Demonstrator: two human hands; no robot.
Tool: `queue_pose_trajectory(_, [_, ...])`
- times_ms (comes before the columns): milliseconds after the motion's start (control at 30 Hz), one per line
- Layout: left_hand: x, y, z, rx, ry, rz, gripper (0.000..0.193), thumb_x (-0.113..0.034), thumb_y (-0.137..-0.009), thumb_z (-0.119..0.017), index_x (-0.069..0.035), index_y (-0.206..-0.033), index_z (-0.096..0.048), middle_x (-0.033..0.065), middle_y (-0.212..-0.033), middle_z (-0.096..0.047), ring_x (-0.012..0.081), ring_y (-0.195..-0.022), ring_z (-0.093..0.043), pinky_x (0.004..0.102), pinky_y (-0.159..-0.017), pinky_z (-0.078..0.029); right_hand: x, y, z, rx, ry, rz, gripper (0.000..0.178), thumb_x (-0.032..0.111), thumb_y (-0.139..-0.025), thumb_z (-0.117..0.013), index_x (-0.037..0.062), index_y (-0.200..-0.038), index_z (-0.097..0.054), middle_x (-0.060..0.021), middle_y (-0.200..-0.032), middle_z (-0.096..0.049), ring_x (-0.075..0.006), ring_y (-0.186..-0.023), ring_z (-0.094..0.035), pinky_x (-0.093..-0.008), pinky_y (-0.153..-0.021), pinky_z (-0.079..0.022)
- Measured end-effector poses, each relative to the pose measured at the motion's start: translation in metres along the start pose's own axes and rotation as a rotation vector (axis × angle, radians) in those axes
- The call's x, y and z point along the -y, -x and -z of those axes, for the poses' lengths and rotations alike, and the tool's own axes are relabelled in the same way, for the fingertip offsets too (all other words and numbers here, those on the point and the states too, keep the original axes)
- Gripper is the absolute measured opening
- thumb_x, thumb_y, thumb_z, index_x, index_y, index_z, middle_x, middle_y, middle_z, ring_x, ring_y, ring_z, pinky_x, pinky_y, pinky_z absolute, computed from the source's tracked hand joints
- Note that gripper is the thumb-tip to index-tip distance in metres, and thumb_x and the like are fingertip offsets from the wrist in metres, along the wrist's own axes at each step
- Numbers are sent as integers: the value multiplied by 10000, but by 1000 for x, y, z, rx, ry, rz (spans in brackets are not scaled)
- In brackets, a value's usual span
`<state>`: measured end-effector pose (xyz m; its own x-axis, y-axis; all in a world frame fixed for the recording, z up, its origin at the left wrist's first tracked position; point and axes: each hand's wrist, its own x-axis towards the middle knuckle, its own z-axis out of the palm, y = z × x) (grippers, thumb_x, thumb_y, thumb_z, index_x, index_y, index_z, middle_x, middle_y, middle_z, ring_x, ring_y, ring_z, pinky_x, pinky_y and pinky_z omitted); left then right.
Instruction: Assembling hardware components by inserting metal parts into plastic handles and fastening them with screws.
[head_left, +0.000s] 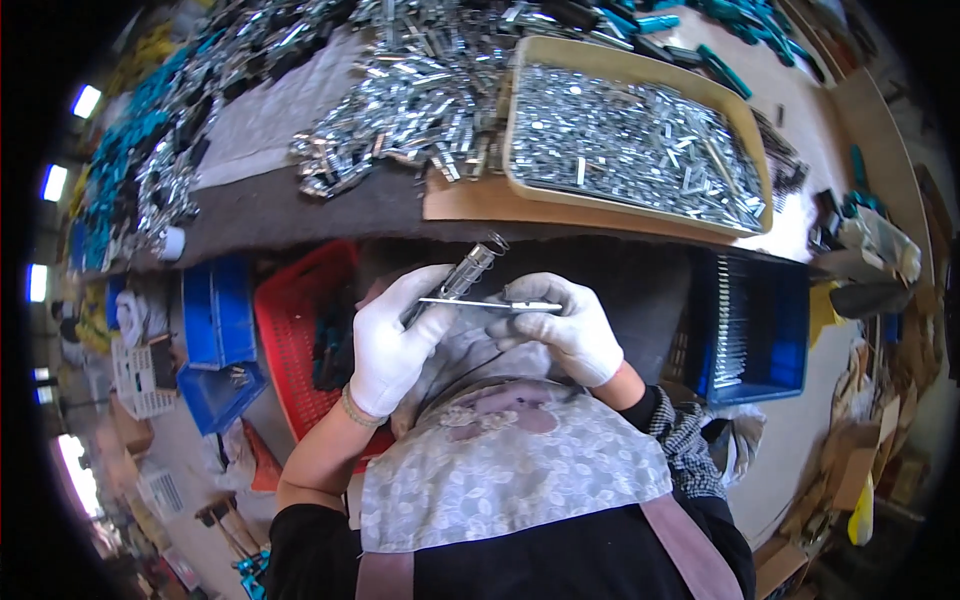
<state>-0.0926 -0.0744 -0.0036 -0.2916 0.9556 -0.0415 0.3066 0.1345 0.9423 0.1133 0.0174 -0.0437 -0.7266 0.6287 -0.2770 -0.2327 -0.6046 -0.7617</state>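
My left hand (388, 348), in a white glove, is closed around a slim silver metal part (466, 272) with a coil spring (490, 245) at its upper end. The part tilts up and to the right, and its lower end is hidden by the fingers. My right hand (582, 335), gloved as well, pinches a thin metal rod (480, 302) with a thicker silver end. This rod lies crosswise, its left tip at the part near my left fingers. Whether the two touch I cannot tell. Both hands are above my lap, in front of the patterned apron (520, 480).
Beyond my hands runs the workbench edge (330, 215), with a heap of shiny metal parts (420, 110) on it. A cream tray (640, 213) full of small metal pieces stands at the right. Below are a red basket (285, 330) and blue bins (215, 315) left, another blue bin (785, 340) right.
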Motion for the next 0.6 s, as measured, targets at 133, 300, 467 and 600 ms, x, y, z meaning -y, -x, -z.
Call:
queue_pose_trajectory(133, [8,7,12,-60,4,14,341,-77,-857,-682,34,-1178,-664,121,-1014,-708,157,-894,-658,288,-819,-517,8,-1,-15,9,157,-50,307,-52,-913,-615,-90,-1216,-591,-168,-1047,-698,-232,-915,-728,-306,-779,-610])
queue_pose_trajectory(300, [7,7,12,-53,67,40,324,-101,-874,-699,39,-1165,-670,77,-985,-701,104,-834,-625,251,-750,-511,5,1,-17,-45,315,-24,303,-22,-896,-666,-75,-1191,-629,-134,-1005,-714,-171,-838,-719,-275,-738,-598])
queue_pose_trajectory(467, [-1,5,12,-30,136,133,302,-70,-880,-690,37,-1162,-680,44,-958,-701,61,-777,-600,218,-683,-496,3,7,-17,-86,484,63,319,1,-887,-686,-52,-1199,-650,-106,-944,-719,-126,-783,-691,-253,-696,-574])
queue_pose_trajectory(600, [8,7,9,-75,116,124,270,-51,-869,-686,43,-1123,-698,59,-947,-710,88,-801,-621,240,-719,-505,4,9,-18,-81,359,-13,310,10,-896,-680,-56,-1196,-644,-96,-915,-710,-116,-735,-673,-245,-660,-558])
